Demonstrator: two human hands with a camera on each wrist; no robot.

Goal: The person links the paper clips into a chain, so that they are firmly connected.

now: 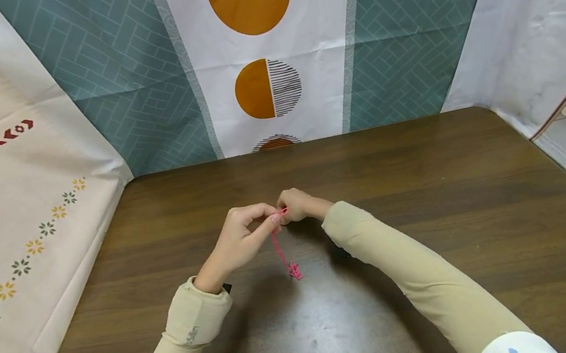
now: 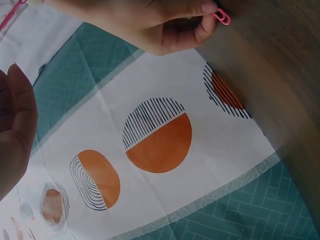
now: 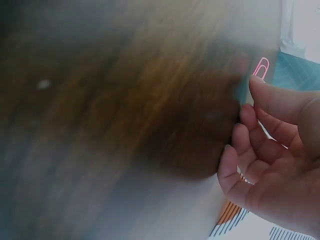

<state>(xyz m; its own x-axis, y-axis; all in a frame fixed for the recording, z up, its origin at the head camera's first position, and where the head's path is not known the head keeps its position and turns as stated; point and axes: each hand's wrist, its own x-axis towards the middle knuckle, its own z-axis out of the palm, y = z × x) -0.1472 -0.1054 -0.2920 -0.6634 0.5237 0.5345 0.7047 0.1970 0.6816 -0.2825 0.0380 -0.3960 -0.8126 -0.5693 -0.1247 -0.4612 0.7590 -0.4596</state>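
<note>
In the head view my left hand pinches a pink strand at its thumb and fingertips. Below those fingertips a chain of pink paper clips hangs and ends in a small bunch over the table. Touching close at the left fingertips is my right hand, its fingers curled. The right wrist view shows this right hand pinching one pink paper clip, whose looped end sticks out past the thumb. Part of the left hand shows at the left edge of the left wrist view.
A dark brown wooden table lies under both hands. Behind it hangs a green and white cloth with orange half circles. White patterned cloths line the left and right sides.
</note>
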